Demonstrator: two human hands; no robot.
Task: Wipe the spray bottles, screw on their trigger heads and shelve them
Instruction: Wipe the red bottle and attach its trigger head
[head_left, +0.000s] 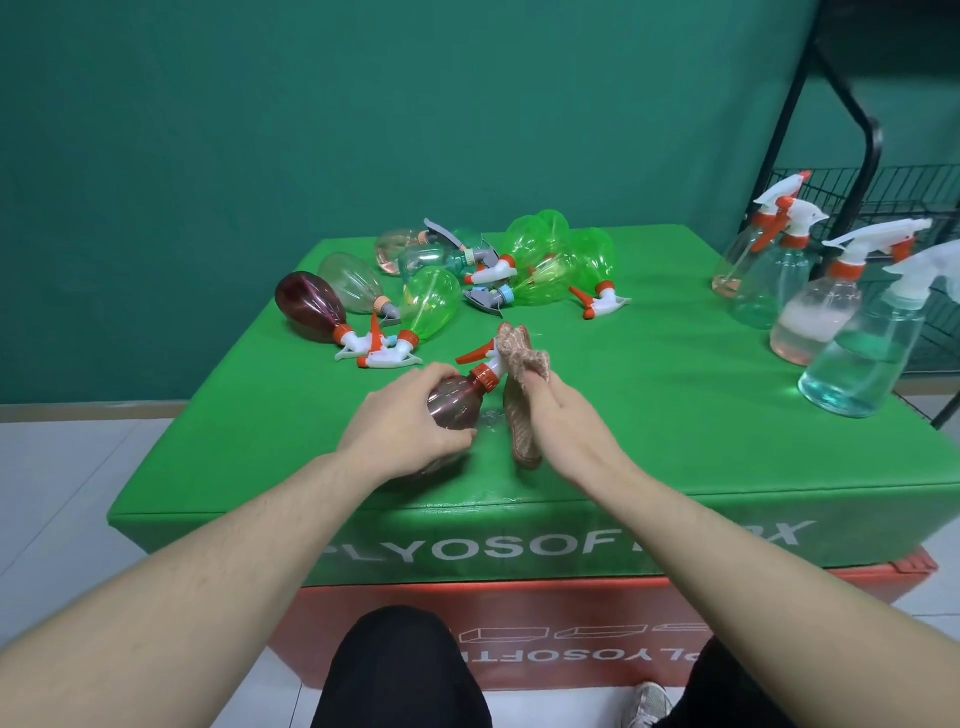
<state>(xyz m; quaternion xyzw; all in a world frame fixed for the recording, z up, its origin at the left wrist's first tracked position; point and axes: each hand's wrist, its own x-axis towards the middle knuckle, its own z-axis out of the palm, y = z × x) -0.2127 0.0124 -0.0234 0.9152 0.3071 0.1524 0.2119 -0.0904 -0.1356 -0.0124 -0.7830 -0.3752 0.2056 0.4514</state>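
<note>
Your left hand (410, 421) grips the brown bottle (454, 408); right hand (558, 410) grips the cloth (522, 358), wiping its head. Approx. nine bottles (431, 299) wait mid-box; four bottles (810, 306) stand at right edge, unshelved.

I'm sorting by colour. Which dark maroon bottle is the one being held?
The maroon bottle nearest the person, gripped by the left hand while the right hand holds a cloth at its trigger head. The other maroon bottle lies untouched, far left.

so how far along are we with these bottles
Done, apparently: four upright bottles with heads stand by the rack. In hand: the left hand holds a dark red bottle while the right hand wipes its head with a cloth. Left: the pile of lying bottles.
</note>
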